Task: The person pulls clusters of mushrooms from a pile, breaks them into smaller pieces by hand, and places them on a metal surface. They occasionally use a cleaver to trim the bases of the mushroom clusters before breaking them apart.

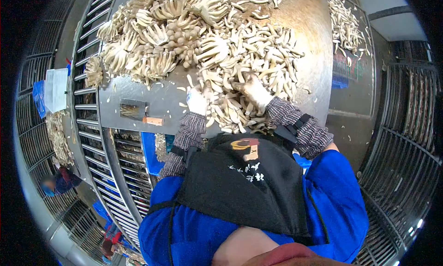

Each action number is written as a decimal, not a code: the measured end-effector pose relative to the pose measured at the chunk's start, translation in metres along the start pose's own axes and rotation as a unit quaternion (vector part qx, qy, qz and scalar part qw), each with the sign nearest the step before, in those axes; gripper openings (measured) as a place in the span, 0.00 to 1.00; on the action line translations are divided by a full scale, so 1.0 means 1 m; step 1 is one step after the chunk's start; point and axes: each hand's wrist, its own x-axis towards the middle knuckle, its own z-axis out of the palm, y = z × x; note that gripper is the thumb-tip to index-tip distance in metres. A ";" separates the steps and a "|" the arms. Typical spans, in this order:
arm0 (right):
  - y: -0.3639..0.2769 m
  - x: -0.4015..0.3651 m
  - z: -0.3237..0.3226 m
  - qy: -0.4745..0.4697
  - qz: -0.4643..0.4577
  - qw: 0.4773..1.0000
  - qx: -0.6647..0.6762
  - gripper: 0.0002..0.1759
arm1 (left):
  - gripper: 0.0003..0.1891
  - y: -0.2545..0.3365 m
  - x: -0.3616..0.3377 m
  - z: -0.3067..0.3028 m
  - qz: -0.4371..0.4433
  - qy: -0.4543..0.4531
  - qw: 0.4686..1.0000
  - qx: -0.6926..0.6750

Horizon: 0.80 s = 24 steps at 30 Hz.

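Note:
Loose pale mushrooms (272,58) lie in a heap on the metal table in front of me. My left hand (198,99), in a white glove with darkened fingertips, is at the heap's near left side. Its fingers look curled together among the stems; whatever they grip is hidden. On the right, my right hand (254,90), gloved the same way, rests over the mushrooms with thumb and fingers apart, pointing left. Separated mushrooms (233,113) lie between both wrists, close to my apron. Uncut mushroom clusters (157,40) are piled beyond my left hand.
A flat, dark rectangular blade (132,109) with a wooden piece (153,121) beside it lies left on the table (108,95). A metal roller rack (86,107) runs along the left edge. More mushrooms (344,23) sit on another surface at right. Two people (64,180) are far left.

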 end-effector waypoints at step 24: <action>-0.037 0.119 -0.027 0.075 -0.244 0.812 -0.525 0.13 | 0.12 -0.034 0.023 -0.043 -0.020 0.105 0.972 -0.210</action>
